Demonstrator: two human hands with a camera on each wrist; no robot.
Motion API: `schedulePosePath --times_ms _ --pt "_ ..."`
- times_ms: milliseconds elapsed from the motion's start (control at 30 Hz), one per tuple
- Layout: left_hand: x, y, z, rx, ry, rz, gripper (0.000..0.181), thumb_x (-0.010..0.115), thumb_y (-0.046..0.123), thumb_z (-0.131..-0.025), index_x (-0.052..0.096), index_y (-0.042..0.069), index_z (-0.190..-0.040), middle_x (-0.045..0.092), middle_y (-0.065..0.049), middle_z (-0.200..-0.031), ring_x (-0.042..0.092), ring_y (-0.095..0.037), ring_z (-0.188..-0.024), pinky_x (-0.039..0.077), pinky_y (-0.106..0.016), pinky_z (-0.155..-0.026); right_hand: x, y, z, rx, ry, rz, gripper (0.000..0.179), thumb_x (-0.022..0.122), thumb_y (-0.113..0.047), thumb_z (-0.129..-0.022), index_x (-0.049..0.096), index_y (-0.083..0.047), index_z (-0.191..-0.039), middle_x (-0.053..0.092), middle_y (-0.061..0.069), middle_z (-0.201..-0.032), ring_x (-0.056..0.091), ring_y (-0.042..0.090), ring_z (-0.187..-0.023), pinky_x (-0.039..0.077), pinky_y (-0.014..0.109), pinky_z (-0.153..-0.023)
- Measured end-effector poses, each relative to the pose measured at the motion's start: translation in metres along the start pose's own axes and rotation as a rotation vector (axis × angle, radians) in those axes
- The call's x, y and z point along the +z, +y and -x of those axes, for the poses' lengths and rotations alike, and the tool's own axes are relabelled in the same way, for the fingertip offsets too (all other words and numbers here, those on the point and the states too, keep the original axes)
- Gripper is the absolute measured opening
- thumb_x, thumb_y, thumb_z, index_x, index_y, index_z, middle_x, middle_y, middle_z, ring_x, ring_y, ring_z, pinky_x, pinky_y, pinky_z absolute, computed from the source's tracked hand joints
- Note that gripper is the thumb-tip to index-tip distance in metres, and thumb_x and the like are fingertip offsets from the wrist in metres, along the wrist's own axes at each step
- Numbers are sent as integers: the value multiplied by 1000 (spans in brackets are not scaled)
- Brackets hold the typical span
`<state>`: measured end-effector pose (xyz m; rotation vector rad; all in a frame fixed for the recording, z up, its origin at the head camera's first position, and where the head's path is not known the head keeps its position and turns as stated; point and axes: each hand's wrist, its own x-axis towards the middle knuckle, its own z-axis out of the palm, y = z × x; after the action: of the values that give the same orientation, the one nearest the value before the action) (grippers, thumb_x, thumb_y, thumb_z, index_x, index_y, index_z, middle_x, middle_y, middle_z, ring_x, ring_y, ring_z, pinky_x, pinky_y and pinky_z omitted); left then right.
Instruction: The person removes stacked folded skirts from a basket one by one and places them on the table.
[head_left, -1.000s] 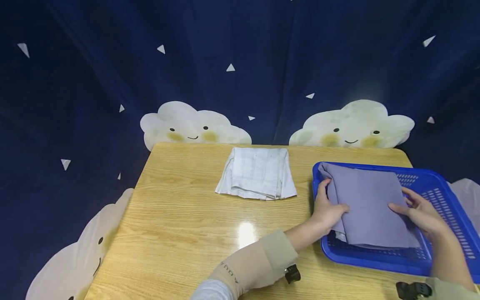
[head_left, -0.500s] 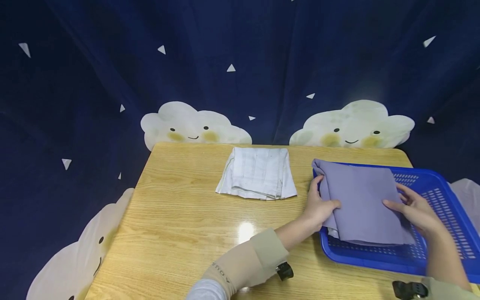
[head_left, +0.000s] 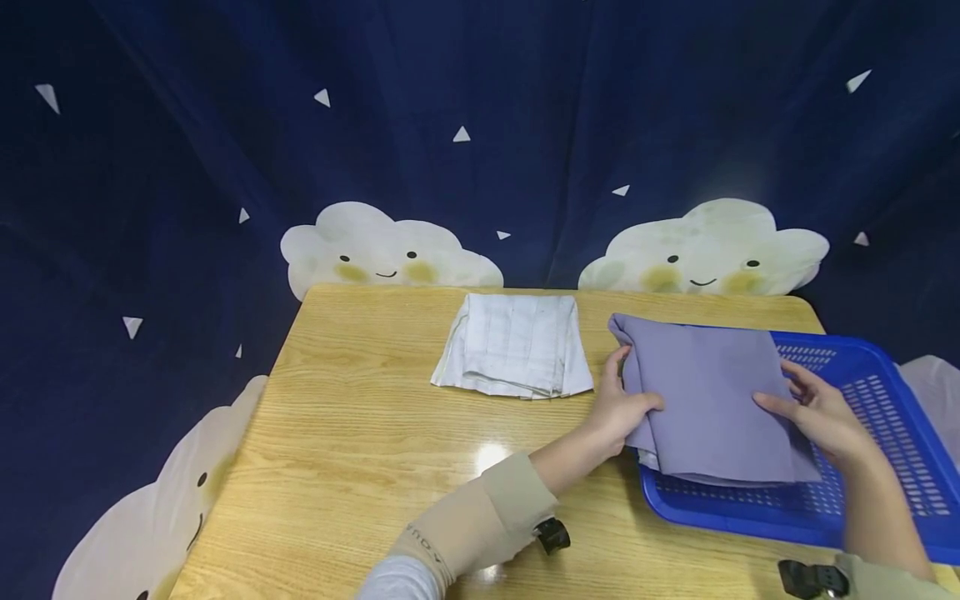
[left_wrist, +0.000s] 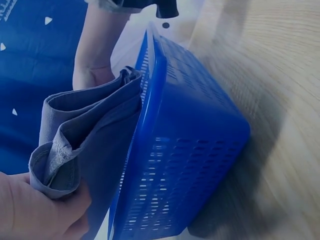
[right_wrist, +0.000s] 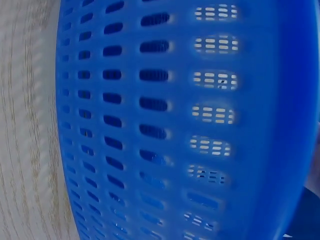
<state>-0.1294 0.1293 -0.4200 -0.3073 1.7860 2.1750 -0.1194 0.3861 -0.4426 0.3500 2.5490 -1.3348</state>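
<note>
A folded lavender-grey cloth (head_left: 708, 400) is held by both hands at the left side of a blue plastic basket (head_left: 738, 525), its left part reaching out past the rim. My left hand (head_left: 618, 412) grips the left folded edge, thumb on top. My right hand (head_left: 828, 425) pinches the right edge over the basket, thumb on the cloth's upper face. In the left wrist view, the cloth's rolled layers (left_wrist: 62, 150) show above the fingers of the left hand (left_wrist: 40, 212). The right wrist view shows only the basket's slotted side (right_wrist: 240, 140); the right hand is hidden there.
A folded white garment (head_left: 517, 346) lies flat near the back of the wooden table (head_left: 360, 433), left of the basket. Behind the table hangs a dark blue curtain (head_left: 420, 75) with cloud and triangle prints.
Both hands have moved left, and slightly back, with the folded cloth between them. Its left edge has passed from inside the basket out over the rim. The basket and white garment stay put.
</note>
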Motion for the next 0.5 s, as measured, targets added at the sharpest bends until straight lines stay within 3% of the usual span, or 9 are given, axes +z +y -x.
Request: schedulePosePath --times_ms 233,433,500 --pt "-13 4 -3 -14 -27 21 79 63 -15 -60 46 27 -126 39 -11 -132 42 -27 -115 38 -44 -95 7 -9 5 -21 -4 -24 90 59 -37 -87 -1 -1 -145 0 36 -143 3 56 -127 11 68 -96" --pt "-26 7 -4 -38 -57 40 81 63 -14 -61 45 27 -128 52 -10 -108 52 -25 -96 45 -42 -83 13 -18 6 -54 7 -19 88 59 -36 -87 2 1 -145 7 34 -144 13 55 -126 18 66 -95" --pt "-30 7 -5 -42 -68 45 81 63 -14 -61 45 27 -128 53 -10 -108 52 -25 -96 46 -42 -83 15 -21 6 -56 14 -21 88 59 -35 -87 3 0 -145 8 34 -144 15 55 -126 20 66 -94"
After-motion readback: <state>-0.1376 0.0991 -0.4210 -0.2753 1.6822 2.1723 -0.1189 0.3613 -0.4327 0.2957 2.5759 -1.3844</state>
